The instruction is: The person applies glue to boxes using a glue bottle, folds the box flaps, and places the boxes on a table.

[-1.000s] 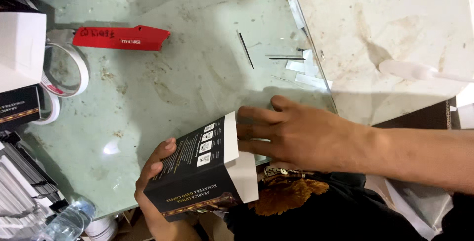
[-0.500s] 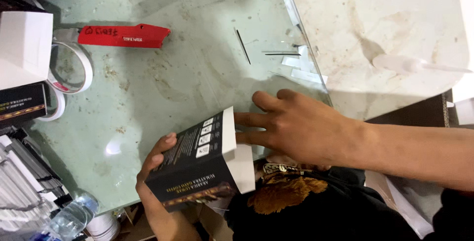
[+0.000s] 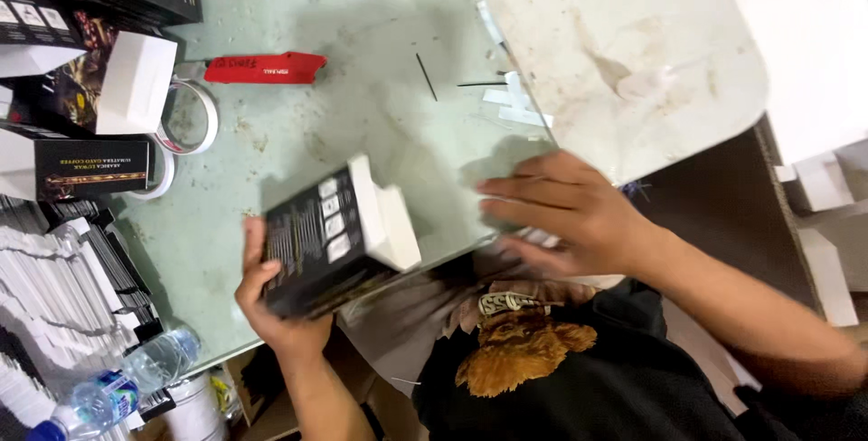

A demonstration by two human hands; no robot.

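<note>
While my left hand (image 3: 271,301) gripped the black carton (image 3: 330,238) from below, tilted above the glass table (image 3: 298,134) edge, my right hand (image 3: 570,215) hovered open beside its white end flap (image 3: 384,215)

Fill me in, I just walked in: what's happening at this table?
A person holds a black carton with a white end flap in the left hand, above the glass tabletop. The right hand is off it, fingers spread, blurred. A red utility knife and tape rolls lie beyond.
</note>
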